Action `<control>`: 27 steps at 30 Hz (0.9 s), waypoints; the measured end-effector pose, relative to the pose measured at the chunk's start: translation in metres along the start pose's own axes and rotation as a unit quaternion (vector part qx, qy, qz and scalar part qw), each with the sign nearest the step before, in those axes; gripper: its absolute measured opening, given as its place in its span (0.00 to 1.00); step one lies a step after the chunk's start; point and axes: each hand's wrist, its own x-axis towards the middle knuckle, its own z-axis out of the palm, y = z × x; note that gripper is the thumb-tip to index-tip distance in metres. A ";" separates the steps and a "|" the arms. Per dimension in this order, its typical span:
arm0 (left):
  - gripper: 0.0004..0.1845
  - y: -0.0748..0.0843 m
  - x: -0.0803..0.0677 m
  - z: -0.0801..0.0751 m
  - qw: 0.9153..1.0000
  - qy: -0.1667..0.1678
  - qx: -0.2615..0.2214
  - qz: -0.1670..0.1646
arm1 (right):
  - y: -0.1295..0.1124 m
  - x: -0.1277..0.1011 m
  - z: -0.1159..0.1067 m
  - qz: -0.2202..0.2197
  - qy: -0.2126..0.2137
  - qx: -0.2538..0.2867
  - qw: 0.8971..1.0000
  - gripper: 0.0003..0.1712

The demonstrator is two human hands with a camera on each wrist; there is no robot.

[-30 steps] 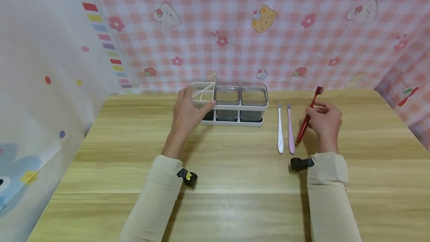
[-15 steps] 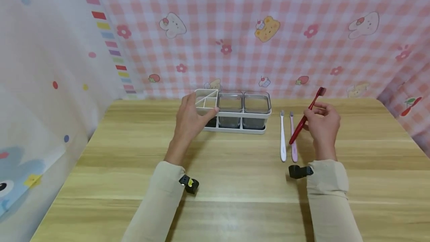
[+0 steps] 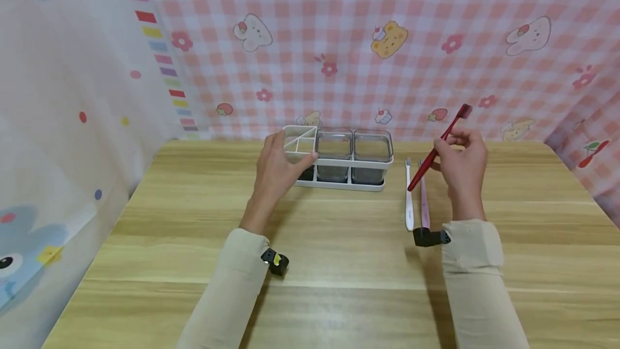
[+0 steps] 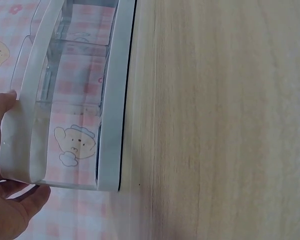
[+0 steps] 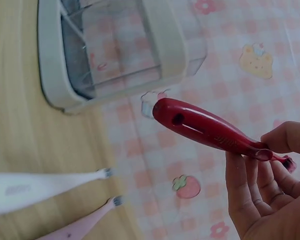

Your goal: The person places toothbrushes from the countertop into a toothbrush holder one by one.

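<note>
Pictured at a pale wood-grain table (image 3: 339,263): right hand (image 3: 462,163) pinching a glossy red toothbrush (image 3: 436,149) near its neck, fingers curled round the slim stem, the brush lifted clear of the table and tilted, bristle end up toward the right, thick rounded handle end pointing down and left toward the holder. Left hand (image 3: 278,168) wrapped round the left end of a white plastic holder (image 3: 339,163), thumb on the near wall, fingers over the far rim, steadying it on the table.

By the look of things, barely begun: all three sections of the holder apparently without a brush in them, one brush picked up and in the air, two more lying flat. Judged still to come: standing the red brush in a section, then the white toothbrush (image 3: 409,198) and the pink toothbrush (image 3: 424,203), side by side and near parallel just right of the holder, heads away from the person.

Holder a long white frame with rounded corners, carrying clear, smoky cups (image 3: 370,158) with soft square mouths; leftmost section split by thin white dividers. Red handle smooth and shiny with a small oval hole, seen in the right wrist view (image 5: 205,127). Behind, a draped pink checked cloth (image 3: 387,42) printed with bears, rabbits and strawberries.
</note>
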 end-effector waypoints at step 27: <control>0.51 0.002 0.001 -0.001 1.000 -0.004 0.002 -0.007 | -0.033 -0.004 0.044 -0.029 -0.039 0.072 0.996 0.15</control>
